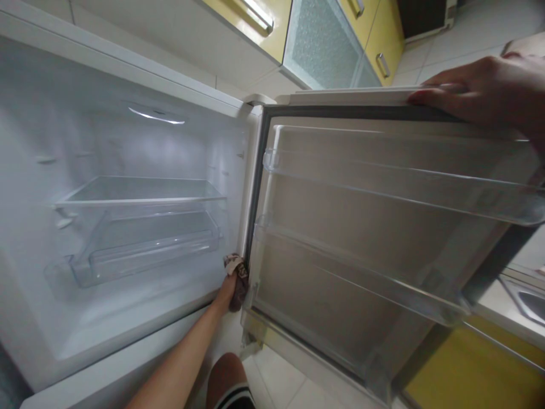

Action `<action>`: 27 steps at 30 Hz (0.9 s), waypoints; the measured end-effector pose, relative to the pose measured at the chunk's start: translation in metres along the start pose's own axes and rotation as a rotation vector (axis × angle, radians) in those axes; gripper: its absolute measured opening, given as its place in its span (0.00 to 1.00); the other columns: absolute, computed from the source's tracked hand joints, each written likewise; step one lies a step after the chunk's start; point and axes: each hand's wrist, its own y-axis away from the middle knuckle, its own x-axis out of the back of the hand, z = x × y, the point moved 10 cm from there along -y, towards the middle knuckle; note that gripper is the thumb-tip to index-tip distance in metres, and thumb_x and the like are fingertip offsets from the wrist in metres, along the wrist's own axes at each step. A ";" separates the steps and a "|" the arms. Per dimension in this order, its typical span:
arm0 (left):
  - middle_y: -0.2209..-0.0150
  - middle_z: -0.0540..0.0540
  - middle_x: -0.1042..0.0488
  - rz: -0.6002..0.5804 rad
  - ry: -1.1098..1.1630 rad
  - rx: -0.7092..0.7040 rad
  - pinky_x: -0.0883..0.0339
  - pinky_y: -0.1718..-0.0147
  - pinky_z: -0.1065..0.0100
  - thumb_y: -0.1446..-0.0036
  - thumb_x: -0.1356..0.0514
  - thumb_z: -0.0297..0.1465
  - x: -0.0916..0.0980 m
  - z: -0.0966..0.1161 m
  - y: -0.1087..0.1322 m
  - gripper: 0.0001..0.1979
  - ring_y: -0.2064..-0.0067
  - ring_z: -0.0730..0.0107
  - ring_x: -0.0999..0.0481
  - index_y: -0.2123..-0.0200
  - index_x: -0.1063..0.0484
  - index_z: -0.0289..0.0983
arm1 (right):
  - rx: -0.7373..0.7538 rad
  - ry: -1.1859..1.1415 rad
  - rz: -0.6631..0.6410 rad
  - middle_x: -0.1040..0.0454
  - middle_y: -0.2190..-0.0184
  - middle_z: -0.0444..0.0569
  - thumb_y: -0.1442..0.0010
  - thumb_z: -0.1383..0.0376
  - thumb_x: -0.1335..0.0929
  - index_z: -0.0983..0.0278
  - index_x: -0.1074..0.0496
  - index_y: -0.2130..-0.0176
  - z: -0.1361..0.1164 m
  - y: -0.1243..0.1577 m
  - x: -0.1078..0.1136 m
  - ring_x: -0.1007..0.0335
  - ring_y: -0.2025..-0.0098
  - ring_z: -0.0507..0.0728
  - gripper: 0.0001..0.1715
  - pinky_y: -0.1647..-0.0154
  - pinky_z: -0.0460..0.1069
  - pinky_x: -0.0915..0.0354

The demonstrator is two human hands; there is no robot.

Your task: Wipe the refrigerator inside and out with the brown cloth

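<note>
My left hand (pixel 230 284) is low at the hinge side of the open fridge, wrapped in a brown patterned cloth (pixel 240 284). The cloth is pressed into the corner between the fridge's inner wall and the door's grey seal; its folds hide most of my fingers. Up at the right, my right hand (pixel 489 91) grips the top edge of the swung-out fridge door (pixel 361 227), thumb and fingers over the rim. Two clear door shelves run across the inner side, the upper one (pixel 383 182) and the lower one (pixel 361 267).
Inside the lit fridge (pixel 162 142) are a glass shelf (pixel 149 190) and a clear tray (pixel 149 255) beneath it. Yellow cabinets (pixel 272 28) stand behind. A sink (pixel 528 298) shows at the right edge. My knee (pixel 227 369) is over the tiled floor (pixel 281 375).
</note>
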 end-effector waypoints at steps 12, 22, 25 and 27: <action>0.44 0.43 0.19 -0.077 0.047 -0.709 0.31 0.35 0.56 0.49 0.28 0.36 -0.060 0.168 0.018 0.26 0.40 0.57 0.21 0.46 0.21 0.41 | -0.057 0.098 -0.027 0.20 0.44 0.56 0.42 0.19 0.48 0.41 0.23 0.38 0.002 -0.002 0.000 0.27 0.40 0.79 0.54 0.43 0.77 0.32; 0.43 0.39 0.25 0.008 -0.581 -0.712 0.28 0.38 0.47 0.46 0.29 0.38 -0.026 0.072 0.058 0.29 0.39 0.46 0.24 0.42 0.26 0.40 | -0.038 0.070 -0.004 0.21 0.50 0.60 0.43 0.18 0.47 0.44 0.22 0.38 0.007 -0.004 -0.002 0.29 0.41 0.78 0.56 0.48 0.73 0.33; 0.49 0.40 0.25 0.054 -0.637 -0.764 0.26 0.43 0.49 0.49 0.28 0.39 -0.043 0.117 0.052 0.28 0.44 0.45 0.22 0.47 0.26 0.37 | -0.032 0.082 0.003 0.21 0.52 0.60 0.44 0.18 0.47 0.43 0.21 0.40 0.005 -0.005 0.000 0.31 0.40 0.78 0.55 0.47 0.73 0.33; 0.50 0.40 0.24 0.096 -0.589 -0.866 0.27 0.43 0.52 0.48 0.29 0.37 -0.055 0.160 0.052 0.26 0.45 0.47 0.22 0.47 0.25 0.37 | -0.026 0.080 -0.001 0.21 0.51 0.60 0.43 0.19 0.46 0.43 0.21 0.39 0.005 -0.006 0.000 0.30 0.42 0.76 0.54 0.46 0.73 0.33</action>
